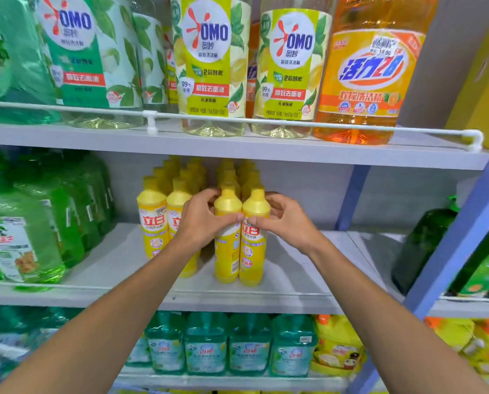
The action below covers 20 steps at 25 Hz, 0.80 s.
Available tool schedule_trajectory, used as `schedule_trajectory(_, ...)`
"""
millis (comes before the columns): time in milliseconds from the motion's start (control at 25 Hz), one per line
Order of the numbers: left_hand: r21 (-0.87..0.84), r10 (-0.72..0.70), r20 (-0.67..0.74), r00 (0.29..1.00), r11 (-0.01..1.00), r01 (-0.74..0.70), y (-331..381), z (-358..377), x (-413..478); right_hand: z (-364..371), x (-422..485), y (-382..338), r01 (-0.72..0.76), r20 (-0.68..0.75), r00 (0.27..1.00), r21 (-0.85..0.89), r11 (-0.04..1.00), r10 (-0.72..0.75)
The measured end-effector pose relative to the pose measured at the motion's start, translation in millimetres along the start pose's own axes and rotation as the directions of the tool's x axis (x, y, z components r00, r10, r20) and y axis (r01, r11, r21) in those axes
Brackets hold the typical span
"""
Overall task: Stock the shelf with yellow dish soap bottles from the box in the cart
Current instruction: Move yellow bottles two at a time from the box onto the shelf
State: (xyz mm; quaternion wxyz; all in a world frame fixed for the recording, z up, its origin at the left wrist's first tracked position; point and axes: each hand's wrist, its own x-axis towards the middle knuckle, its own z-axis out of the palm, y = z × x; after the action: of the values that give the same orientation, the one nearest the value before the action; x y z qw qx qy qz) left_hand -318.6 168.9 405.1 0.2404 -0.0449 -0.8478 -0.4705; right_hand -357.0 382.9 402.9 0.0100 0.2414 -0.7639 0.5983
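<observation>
OMO bottles (212,61): caps cut off by upper edge.
Green jugs (24,223), left: blurred, labels unreadable.
Rear yellow bottles (180,172): bodies hidden behind front row.
Left hand (200,220), right hand (287,220): fingers partly hidden behind gripped front yellow bottles (228,257).

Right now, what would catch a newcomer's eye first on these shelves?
On the middle shelf, the left hand holds the left yellow dish soap bottle and the right hand the right yellow dish soap bottle, both upright and touching, ahead of rows of the same kind. Above, large OMO bottles and an orange detergent bottle line the top shelf.
</observation>
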Motion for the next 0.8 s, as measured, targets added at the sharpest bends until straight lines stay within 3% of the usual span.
schedule_trajectory(120, -0.195, -0.048, 0.201, 0.978, 0.977, 0.088, -6, -1, -2, 5, -10, 14, -0.034, -0.071, 0.997, 0.078, 0.996, 0.039)
schedule_trajectory(240, -0.277, -0.07, 0.364, 0.929, 0.944, 0.18, -27, 1, -12, 20, -24, 27, -0.076, -0.179, 0.982, -0.037, 0.996, 0.069)
schedule_trajectory(360, -0.296, -0.093, 0.303, 0.948, 0.937, 0.186, -40, 11, -22, 28, -29, 32, -0.092, -0.236, 0.97, -0.128, 0.987, 0.06)
schedule_trajectory(480, -0.181, -0.144, 0.089, 0.985, 0.971, 0.159, -37, 28, -27, 19, -27, 31, -0.072, -0.148, 0.987, -0.11, 0.991, 0.056)
schedule_trajectory(560, -0.149, -0.17, 0.034, 0.985, 0.974, 0.173, -35, 34, -33, 14, -30, 32, -0.057, -0.091, 0.995, -0.104, 0.993, 0.047)
schedule_trajectory(720, -0.251, -0.139, 0.293, 0.946, 0.944, 0.216, -44, 23, -44, 27, -45, 42, -0.121, -0.162, 0.982, -0.157, 0.98, 0.095)
schedule_trajectory(800, -0.228, -0.131, 0.301, 0.945, 0.952, 0.205, -48, 18, -46, 35, -49, 49, -0.152, -0.214, 0.97, -0.167, 0.974, 0.115)
